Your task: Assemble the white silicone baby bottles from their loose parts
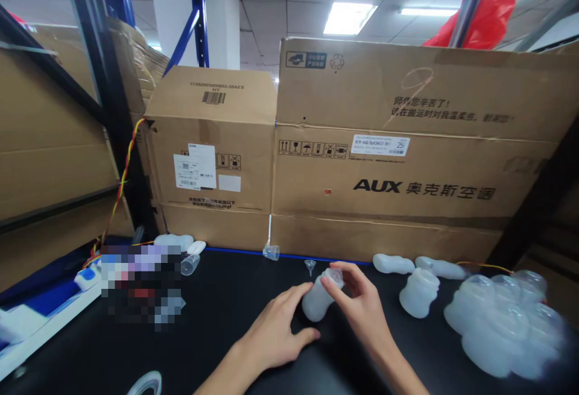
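I watch through the head camera as the right hand (364, 301) pinches a frosted bottle (316, 302) at its upper end, thumb on the near side and fingers around the far side. The bottle stands over the middle of the worktop (226, 328), closer to its far edge than to its near one, tilted with its top toward the right. The left hand (274, 331) is spread, thumb well apart from the fingers, its fingertips at the bottle's left side; I can't tell whether they press on it.

Just beyond the bottle I see a small clear funnel (310, 266), and farther left a clear cup (271, 252) lies at the far edge. To the right sits a second bottle (419, 293), apart from the hands, then a cluster of bottles (506, 322) toward the worktop's right side. A roll of tape (156, 381) lies near the near left corner, partly out of view. Printed cardboard (384, 169) stands along the far edge.
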A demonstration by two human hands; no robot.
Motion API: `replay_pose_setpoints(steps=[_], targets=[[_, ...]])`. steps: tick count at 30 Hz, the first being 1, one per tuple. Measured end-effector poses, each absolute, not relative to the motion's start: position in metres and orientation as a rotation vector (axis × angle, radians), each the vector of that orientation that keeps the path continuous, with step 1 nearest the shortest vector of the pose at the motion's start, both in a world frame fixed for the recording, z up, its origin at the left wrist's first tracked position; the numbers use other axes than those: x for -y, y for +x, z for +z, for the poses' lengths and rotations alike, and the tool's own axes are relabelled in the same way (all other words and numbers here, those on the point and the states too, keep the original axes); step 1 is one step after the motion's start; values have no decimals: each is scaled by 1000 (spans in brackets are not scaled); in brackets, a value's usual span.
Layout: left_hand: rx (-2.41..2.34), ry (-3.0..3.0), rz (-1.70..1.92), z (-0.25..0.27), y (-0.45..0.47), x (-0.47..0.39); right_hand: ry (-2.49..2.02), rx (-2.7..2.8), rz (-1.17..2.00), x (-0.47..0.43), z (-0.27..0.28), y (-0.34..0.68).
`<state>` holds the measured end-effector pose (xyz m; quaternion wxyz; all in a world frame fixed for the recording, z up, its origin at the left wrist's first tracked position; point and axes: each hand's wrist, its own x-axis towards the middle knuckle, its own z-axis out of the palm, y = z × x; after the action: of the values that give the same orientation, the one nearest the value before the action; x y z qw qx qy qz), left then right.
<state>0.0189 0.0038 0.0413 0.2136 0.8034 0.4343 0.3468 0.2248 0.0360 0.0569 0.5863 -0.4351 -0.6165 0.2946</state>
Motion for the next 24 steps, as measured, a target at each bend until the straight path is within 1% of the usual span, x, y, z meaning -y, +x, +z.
replay_pose_setpoints(steps=[2,4,11,14,16,18,22,24], targets=[[-1232,2290,787,41,20,-2,-1084,1533,491,-38,53,229],[-1299,2343,714,41,18,-3,-1161,1553,313,-44,48,238],[-1895,2392,820,36,-19,-29,-1425,1414,-116,-73,39,290],[-2085,2302,863,34,-34,-38,-1415,1350,-449,-73,45,295],[-2226,2268,857,33,-39,-41,-1341,1367,-592,-69,49,286],[-2391,2261,788,35,-42,-43,-1256,1498,-569,-65,49,271],[-2726,2132,499,48,-46,-39,-1192,1864,-285,-65,31,238],[-2778,2069,329,60,-47,-30,-1195,1991,-161,-70,19,228]])
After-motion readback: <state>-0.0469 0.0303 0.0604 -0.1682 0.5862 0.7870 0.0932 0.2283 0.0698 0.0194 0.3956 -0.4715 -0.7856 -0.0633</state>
